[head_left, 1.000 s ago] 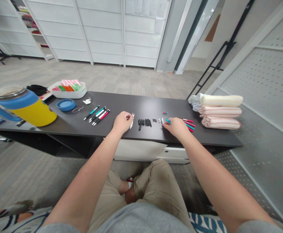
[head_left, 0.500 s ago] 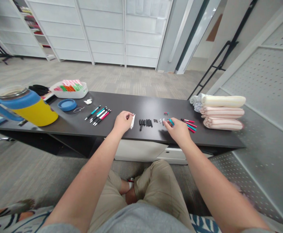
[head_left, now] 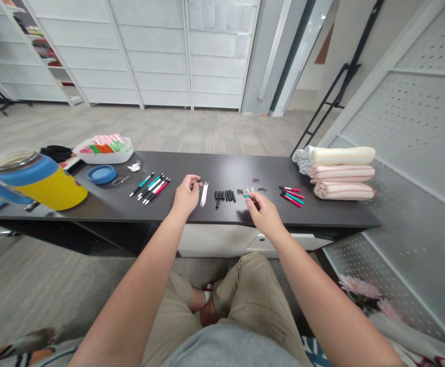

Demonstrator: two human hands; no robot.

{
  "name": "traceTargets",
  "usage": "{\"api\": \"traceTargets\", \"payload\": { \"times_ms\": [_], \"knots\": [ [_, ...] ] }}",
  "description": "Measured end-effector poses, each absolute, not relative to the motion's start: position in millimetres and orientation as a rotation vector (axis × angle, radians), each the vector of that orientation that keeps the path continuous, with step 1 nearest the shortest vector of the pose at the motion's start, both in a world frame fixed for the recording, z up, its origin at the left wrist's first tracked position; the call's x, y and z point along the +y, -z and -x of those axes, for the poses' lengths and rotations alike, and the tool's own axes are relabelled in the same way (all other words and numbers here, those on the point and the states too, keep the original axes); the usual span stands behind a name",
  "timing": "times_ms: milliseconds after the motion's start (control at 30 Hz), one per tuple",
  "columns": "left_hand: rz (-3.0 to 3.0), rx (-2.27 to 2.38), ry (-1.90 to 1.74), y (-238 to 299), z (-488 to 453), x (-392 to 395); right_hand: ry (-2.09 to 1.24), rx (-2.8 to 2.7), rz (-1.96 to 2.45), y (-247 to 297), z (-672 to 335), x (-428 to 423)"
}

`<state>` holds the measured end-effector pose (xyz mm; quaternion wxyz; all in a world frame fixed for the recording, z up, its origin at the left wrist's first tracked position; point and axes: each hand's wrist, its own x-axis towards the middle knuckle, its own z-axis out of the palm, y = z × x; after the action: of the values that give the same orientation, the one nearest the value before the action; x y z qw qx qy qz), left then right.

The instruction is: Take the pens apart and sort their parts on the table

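Observation:
My left hand [head_left: 185, 193] is closed in a pinch on a thin pen part just left of a small row of white refills [head_left: 204, 193] on the black table [head_left: 191, 168]. My right hand [head_left: 261, 214] is closed on a teal pen piece [head_left: 246, 195], held just above the table's front edge, near a row of black grips [head_left: 224, 195] and tiny loose parts [head_left: 256, 189]. Assembled pens [head_left: 151, 184] lie to the left. Red and teal pen barrels [head_left: 291, 195] lie to the right.
A yellow jug with a blue handle [head_left: 34, 181] stands at the left end, beside a blue lid [head_left: 101, 174] and a white tray of coloured items [head_left: 103, 148]. Folded towels [head_left: 340, 173] are stacked at the right end. My crossed legs are under the table edge.
My right hand has moved left and back toward me with the teal piece. My left hand has lifted slightly off the white refills. The view has shifted a little.

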<state>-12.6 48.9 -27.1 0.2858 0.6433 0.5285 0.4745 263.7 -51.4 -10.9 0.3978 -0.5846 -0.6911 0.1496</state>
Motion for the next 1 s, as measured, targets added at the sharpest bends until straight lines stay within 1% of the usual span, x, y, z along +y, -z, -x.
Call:
{"api": "traceTargets", "payload": {
  "times_ms": [200, 300, 400, 467, 633, 1000],
  "knots": [
    [-1.722, 1.407, -1.276, 28.7, 13.3, 52.6, -0.345, -1.556, 1.746, 16.1, -316.4, -71.4],
    [-1.727, 1.415, -1.258, 25.9, 13.2, 51.3, -0.237, -1.538, 1.838, 14.2, -341.4, -77.1],
    [-1.722, 1.426, -1.250, 22.7, 13.1, 49.2, -0.082, -1.532, 1.851, 10.4, -358.1, -79.5],
    [-1.719, 1.434, -1.240, 21.5, 13.1, 48.3, -0.039, -1.471, 1.856, 7.7, -364.7, -80.6],
    [-1.725, 1.441, -1.226, 21.7, 13.4, 48.8, -0.168, -1.244, 1.866, 4.3, -371.2, -85.6],
    [-1.724, 1.434, -1.227, 23.5, 13.8, 50.0, -0.120, -1.273, 1.938, 13.8, -377.9, -87.9]
  ]
}}
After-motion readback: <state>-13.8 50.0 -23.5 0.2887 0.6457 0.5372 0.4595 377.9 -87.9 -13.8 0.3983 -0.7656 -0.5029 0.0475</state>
